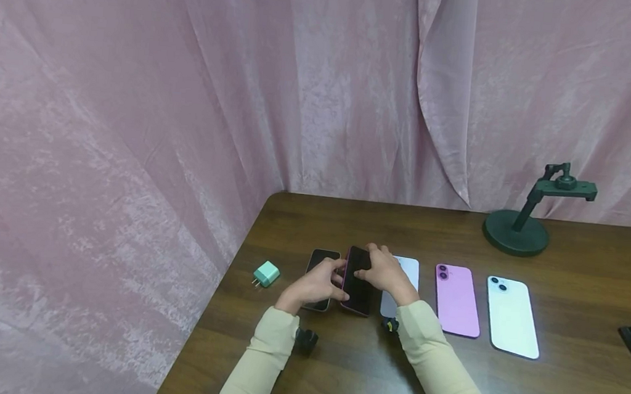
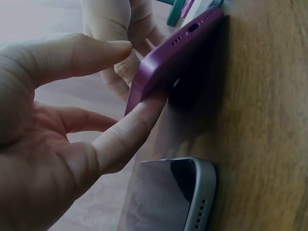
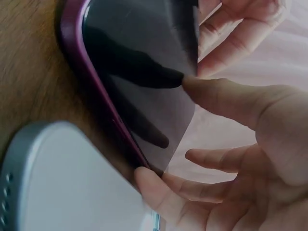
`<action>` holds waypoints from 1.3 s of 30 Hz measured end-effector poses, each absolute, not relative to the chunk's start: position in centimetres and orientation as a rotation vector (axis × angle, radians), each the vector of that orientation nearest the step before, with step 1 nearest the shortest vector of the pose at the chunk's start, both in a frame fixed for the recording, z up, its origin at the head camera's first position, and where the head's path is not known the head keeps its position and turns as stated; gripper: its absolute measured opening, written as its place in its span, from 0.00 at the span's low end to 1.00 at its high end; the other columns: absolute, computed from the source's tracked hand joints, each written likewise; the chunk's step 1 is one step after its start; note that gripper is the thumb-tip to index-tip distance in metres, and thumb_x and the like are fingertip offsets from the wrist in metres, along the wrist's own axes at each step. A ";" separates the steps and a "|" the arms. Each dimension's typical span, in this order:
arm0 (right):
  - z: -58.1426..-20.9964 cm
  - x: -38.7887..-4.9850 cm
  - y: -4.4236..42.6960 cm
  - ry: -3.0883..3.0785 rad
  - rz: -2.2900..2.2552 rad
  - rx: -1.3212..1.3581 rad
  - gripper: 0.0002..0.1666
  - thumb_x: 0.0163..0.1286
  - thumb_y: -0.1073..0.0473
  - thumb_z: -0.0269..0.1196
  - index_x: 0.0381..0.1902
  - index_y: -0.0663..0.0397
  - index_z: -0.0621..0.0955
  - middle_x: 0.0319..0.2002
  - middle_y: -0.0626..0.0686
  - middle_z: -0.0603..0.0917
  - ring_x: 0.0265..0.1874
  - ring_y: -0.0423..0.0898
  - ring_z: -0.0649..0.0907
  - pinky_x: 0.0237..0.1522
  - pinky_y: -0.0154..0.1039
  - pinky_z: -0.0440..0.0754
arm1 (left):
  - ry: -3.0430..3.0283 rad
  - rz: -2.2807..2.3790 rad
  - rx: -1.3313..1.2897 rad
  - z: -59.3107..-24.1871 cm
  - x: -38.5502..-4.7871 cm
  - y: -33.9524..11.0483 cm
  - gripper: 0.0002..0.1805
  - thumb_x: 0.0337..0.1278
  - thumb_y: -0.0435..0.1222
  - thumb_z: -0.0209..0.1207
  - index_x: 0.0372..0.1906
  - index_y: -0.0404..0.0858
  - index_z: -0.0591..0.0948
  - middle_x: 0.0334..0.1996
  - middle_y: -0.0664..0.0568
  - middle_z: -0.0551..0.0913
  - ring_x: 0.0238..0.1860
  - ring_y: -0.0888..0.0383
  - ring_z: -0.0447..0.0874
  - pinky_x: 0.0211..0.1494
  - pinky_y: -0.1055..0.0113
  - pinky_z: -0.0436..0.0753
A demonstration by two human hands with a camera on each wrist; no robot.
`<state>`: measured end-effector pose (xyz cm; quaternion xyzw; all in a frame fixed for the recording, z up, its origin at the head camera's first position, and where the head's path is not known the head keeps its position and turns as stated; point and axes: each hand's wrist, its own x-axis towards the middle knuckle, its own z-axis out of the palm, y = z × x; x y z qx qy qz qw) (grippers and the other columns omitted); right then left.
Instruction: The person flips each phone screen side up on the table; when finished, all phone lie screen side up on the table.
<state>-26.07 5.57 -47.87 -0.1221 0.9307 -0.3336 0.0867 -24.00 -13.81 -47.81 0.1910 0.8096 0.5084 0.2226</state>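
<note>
Over the brown wooden desk point(image 1: 357, 376), the rectangular, purple-framed phone with a black glass face point(image 1: 357, 297) is held tilted, left edge raised, its long axis pointed forward. It is flanked closely by both hands: its left edge is gripped by the left hand point(image 1: 317, 282), its right side by the fingers of the right hand point(image 1: 387, 272).

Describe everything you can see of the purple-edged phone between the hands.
The purple-edged phone has a dark, glossy, glass-like screen with reflections and a metal-looking frame. A port and round holes mark its bottom end. It tilts over the wooden table, screen up, left edge raised, between another dark-screened phone and a pale phone. The left hand touches its raised side; the right hand touches screen and frame.
</note>
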 end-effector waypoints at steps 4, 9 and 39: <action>-47.8 -25.9 5.3 2.767 -0.967 -0.327 0.47 0.63 0.57 0.73 0.72 0.70 0.64 0.59 0.74 0.72 0.52 0.65 0.78 0.54 0.62 0.78 | 2.263 1.386 0.494 -47.9 -24.0 -13.8 0.39 0.52 0.21 0.67 0.71 0.23 0.65 0.54 0.35 0.81 0.51 0.44 0.85 0.48 0.60 0.85; -47.6 -25.8 5.3 2.776 -0.957 -0.305 0.48 0.61 0.62 0.74 0.72 0.72 0.64 0.61 0.76 0.70 0.55 0.68 0.78 0.55 0.63 0.78 | 2.323 1.362 0.447 -48.0 -24.0 -13.8 0.40 0.54 0.21 0.65 0.72 0.24 0.63 0.57 0.35 0.77 0.55 0.43 0.81 0.51 0.58 0.85; -47.5 -25.4 5.0 2.818 -0.901 -0.341 0.46 0.53 0.72 0.72 0.69 0.74 0.68 0.58 0.75 0.72 0.41 0.63 0.81 0.41 0.54 0.84 | 2.351 1.289 0.476 -47.5 -23.6 -13.3 0.39 0.58 0.25 0.58 0.74 0.23 0.59 0.63 0.32 0.75 0.63 0.42 0.77 0.63 0.53 0.77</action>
